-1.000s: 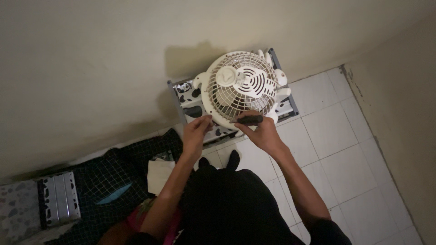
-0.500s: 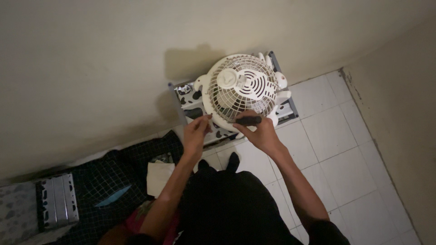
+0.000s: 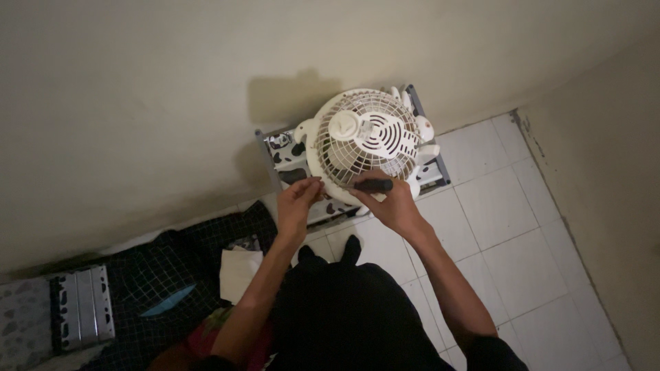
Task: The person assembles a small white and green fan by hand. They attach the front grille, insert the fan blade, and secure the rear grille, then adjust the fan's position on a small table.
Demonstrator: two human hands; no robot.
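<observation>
A round white fan (image 3: pixel 364 144) with a wire grille lies face up on a small cow-patterned stand (image 3: pixel 289 161) against the wall. My right hand (image 3: pixel 390 205) grips a dark-handled screwdriver (image 3: pixel 371 185), its tip pointing left at the fan's near rim. My left hand (image 3: pixel 299 203) pinches the rim of the grille right beside the screwdriver tip. Both forearms reach forward over my dark-clothed legs.
A dark checked cloth (image 3: pixel 165 275) with a white folded item (image 3: pixel 240 264) lies on the floor to the left. A ribbed metal piece (image 3: pixel 79 306) sits at the far left. White floor tiles (image 3: pixel 509 220) spread right toward a corner wall (image 3: pixel 605 158).
The view has shifted slightly; the hands and screwdriver stay at the fan's near rim, with the left fingers closing in toward the screwdriver tip.
</observation>
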